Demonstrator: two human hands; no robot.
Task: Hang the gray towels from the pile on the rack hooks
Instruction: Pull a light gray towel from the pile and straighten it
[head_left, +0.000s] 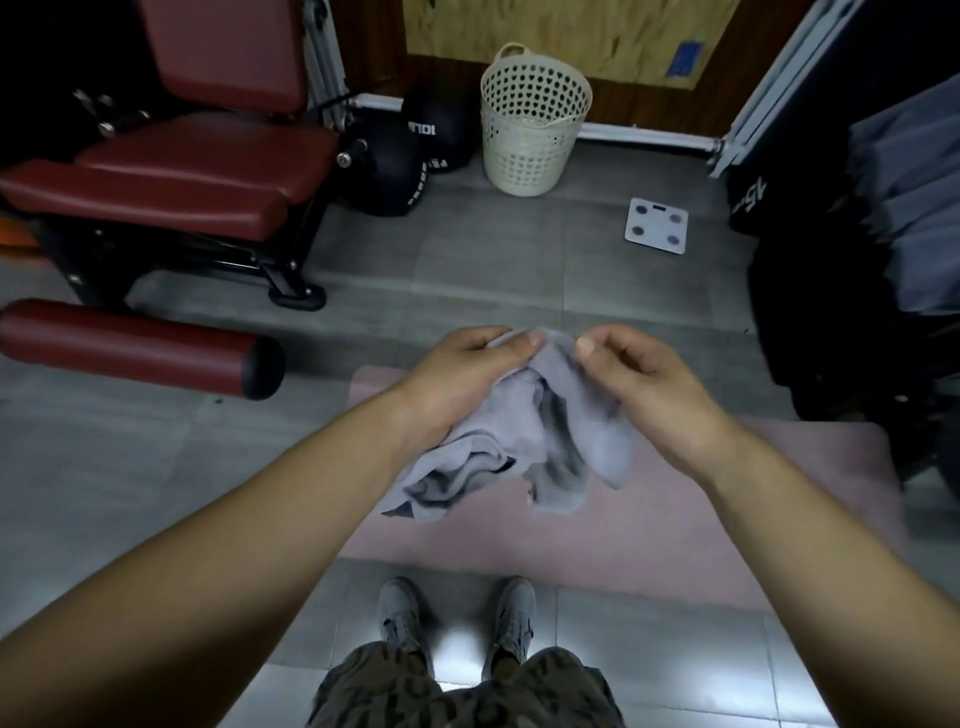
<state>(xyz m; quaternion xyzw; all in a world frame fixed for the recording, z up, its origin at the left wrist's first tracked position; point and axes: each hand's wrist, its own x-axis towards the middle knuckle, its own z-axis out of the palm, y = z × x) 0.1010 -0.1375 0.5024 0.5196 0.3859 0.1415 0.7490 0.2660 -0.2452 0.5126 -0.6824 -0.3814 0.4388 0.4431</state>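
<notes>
We are holding one gray towel (566, 431) in front of the body, above a pink mat (701, 499) on the floor, with both forearms extended toward 12 o'clock. The left hand (462, 379) is forming a grip on the towel's top edge from 9 o'clock, pinching the fabric and bunching some of it under the palm. The right hand (644, 379) is pinching the same edge from 3 o'clock, just beside the left. Both grips are therefore grasping the towel; neither is released. The towel's bulk is hanging crumpled toward 6 o'clock, so its long axis is running roughly 12 to 6, and no clear corner or loop is showing. Both hands are equally near the top edge. We are seeing no rack hooks; gray cloth (914, 208) is hanging at 2 o'clock at the frame edge, and we cannot tell what is carrying it. We are judging that the next move calls for spreading the edge sideways, then turning toward 2 o'clock. A white basket (535, 119) is standing at 12 o'clock.
</notes>
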